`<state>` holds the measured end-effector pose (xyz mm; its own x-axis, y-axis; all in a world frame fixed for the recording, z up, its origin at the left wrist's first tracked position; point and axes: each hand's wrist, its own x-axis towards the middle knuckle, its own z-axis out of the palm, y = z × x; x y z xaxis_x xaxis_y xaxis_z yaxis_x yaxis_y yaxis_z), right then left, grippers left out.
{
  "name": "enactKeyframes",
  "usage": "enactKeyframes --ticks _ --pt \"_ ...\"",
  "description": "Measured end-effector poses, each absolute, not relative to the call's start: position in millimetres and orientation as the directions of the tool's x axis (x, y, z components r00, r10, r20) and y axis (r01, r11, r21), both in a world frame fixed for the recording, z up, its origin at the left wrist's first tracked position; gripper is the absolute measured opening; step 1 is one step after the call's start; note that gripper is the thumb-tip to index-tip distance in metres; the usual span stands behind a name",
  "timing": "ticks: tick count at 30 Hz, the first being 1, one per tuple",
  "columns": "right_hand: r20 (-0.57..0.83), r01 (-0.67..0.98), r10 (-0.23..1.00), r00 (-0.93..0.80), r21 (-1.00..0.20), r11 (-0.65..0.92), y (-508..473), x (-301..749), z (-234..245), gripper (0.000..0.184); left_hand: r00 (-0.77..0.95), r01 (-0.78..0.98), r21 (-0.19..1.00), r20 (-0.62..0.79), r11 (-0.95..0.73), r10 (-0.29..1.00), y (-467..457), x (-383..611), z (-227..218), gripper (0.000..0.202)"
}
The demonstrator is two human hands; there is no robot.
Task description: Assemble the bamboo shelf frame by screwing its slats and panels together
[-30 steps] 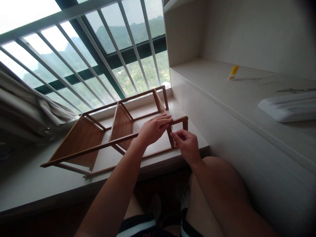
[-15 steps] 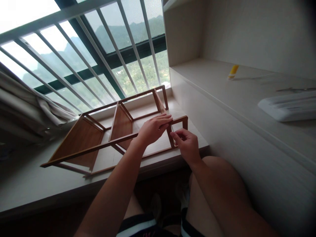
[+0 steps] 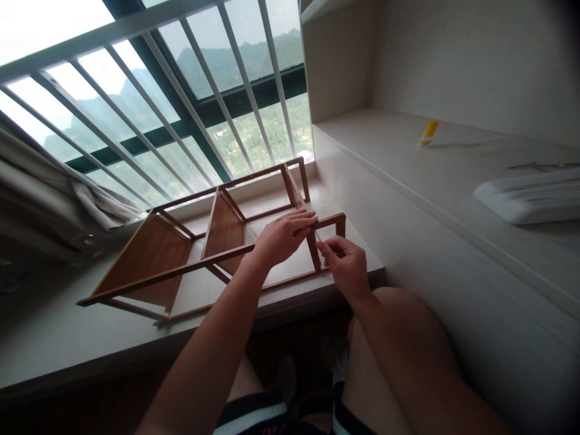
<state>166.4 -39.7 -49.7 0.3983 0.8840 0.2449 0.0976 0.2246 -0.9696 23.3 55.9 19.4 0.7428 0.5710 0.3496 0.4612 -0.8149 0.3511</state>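
Observation:
A brown wooden shelf rack [image 3: 223, 223] lies on its side on the pale window ledge. My left hand [image 3: 281, 237] lies over its near rail close to the right-hand crosspiece, fingers stretched forward and thumb tucked below, gripping the rail. Just right of it, my right hand [image 3: 347, 261] is closed in a pinch beside the crosspiece [image 3: 312, 249]. A thin, light-coloured rod shows between its thumb and forefinger, touching or very near the wood. Its exact kind is too small to make out, and the fingers hide most of it.
White railings [image 3: 199, 57] and a window stand behind the rack. A curtain [image 3: 58, 193] hangs at left. On the right-hand counter [image 3: 376, 130] lie a yellow-and-white tube [image 3: 429, 133], a thin dark item [image 3: 541, 165] and a white tray-like object [image 3: 530, 196]. My knees are below the ledge.
My right hand has shifted very slightly to the right, still pinched by the crosspiece. My left hand stays on the rail, and the rack looks unmoved.

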Motion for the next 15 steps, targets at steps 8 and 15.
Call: enactKeyframes --ticks 8,15 --pt "0.145 -0.157 0.882 0.448 -0.959 0.237 -31.7 172.8 -50.9 0.032 0.74 0.47 0.342 0.35 -0.813 0.575 56.3 22.7 19.0 0.036" --pt "0.165 -0.131 0.862 0.479 -0.958 0.256 -28.6 175.9 -55.2 0.033 0.737 0.465 0.358 0.351 -0.81 0.578 56.2 22.8 18.8 0.036"
